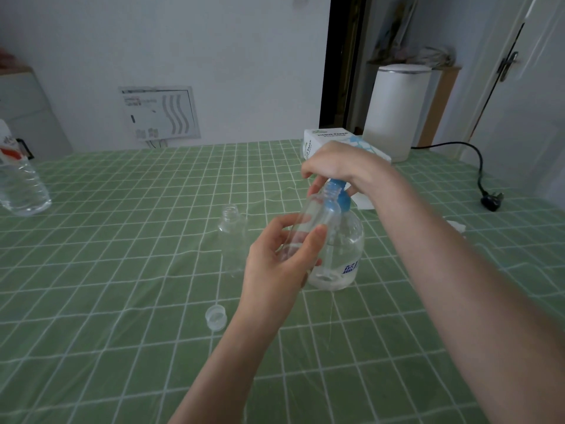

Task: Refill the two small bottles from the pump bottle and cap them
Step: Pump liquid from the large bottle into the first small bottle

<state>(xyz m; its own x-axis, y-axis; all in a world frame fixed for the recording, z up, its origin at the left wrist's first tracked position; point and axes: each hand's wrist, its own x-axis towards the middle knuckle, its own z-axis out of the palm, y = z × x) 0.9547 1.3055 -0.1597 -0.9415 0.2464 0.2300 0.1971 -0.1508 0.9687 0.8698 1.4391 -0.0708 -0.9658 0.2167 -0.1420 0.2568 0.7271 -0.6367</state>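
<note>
Step in hand: filling the first small bottle (308, 228) from the pump bottle (337, 255).
Left hand (275, 270): my fingers (316, 240) are wrapped round the lower body of the small bottle; it is lifted off the tabletop (122, 240), tilted, neck up toward the blue spout.
Right hand (339, 166): my fingers are curled down over the blue pump head (337, 194), palm on top, pressing.
Pump bottle position: upright on the tabletop, just behind the held bottle.
Technique: I judge the neck must sit directly under the spout before each stroke; press slowly and fully, hold the bottle steady, and watch the level, since clear liquid in clear plastic is hard to read.
Small bottles, count: two; the second small bottle (232, 237) stands open, left of my left hand.
Caps, count: one cap (216, 316) visible, near my left wrist; I cannot see a second.
Pump bottles, count: one.
</note>
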